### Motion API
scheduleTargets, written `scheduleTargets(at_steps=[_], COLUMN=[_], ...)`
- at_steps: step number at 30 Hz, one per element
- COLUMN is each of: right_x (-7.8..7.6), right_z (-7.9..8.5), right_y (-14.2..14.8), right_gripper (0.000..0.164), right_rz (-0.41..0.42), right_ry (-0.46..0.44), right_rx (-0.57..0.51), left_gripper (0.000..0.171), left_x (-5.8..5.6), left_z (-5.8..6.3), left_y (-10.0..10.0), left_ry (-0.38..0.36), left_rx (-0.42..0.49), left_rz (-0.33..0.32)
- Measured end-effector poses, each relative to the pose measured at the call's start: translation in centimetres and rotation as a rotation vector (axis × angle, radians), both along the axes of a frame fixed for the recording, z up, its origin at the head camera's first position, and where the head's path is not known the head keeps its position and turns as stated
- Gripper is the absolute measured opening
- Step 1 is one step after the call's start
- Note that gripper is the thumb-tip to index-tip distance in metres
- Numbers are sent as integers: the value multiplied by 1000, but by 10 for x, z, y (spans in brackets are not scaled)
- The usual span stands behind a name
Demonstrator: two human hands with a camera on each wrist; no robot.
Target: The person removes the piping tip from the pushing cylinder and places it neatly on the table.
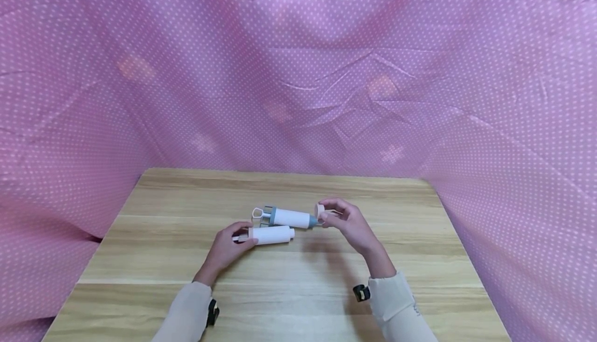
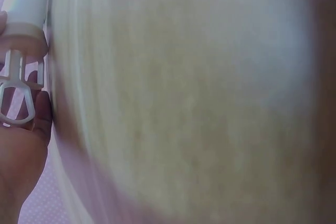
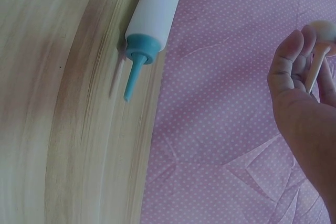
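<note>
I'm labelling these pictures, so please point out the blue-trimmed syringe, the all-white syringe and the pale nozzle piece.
Blue-trimmed syringe (image 1: 292, 218), head view, on its white barrel.
All-white syringe (image 1: 272, 235), head view, on its barrel.
Pale nozzle piece (image 3: 317, 63), right wrist view, on its slim stem.

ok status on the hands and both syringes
Left fingers gripping cream-trimmed syringe. Right fingers holding detached cream nozzle. Teal-nozzled syringe close beside first, could crowd it.

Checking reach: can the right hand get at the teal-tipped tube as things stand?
Likely yes: nothing visible blocks the right hand from the teal-tipped tube, though that hand holds a cream nozzle.
</note>
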State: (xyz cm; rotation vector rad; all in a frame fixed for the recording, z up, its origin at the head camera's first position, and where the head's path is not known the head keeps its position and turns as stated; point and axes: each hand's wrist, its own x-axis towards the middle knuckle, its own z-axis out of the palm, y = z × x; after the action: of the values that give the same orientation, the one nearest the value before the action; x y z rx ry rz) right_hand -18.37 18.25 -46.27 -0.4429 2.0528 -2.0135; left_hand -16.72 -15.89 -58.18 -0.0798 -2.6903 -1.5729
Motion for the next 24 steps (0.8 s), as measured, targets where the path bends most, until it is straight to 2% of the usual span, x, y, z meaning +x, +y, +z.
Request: scheduleTargets(at_steps=[8,15,20,24], right_x=[1,-1,-2,-4], right_z=[3,1,1,4], right_y=[0,0,0,-2], right_gripper=[36,36,36,39], right_rz=[-6,-16,-14,-15], right_ry=[-7,4,1,2], right_rx=[15,9,15,51], left_gripper=[56,59,57,56], left_x=[1,1,2,1], left_z=[5,14,25,37], left_y=[-3,-8,-5,1], left_ry=[-3,-18,42,114], left_rx=[-10,-25,-74,-71], left_rz=[-20,-25,-22,-32])
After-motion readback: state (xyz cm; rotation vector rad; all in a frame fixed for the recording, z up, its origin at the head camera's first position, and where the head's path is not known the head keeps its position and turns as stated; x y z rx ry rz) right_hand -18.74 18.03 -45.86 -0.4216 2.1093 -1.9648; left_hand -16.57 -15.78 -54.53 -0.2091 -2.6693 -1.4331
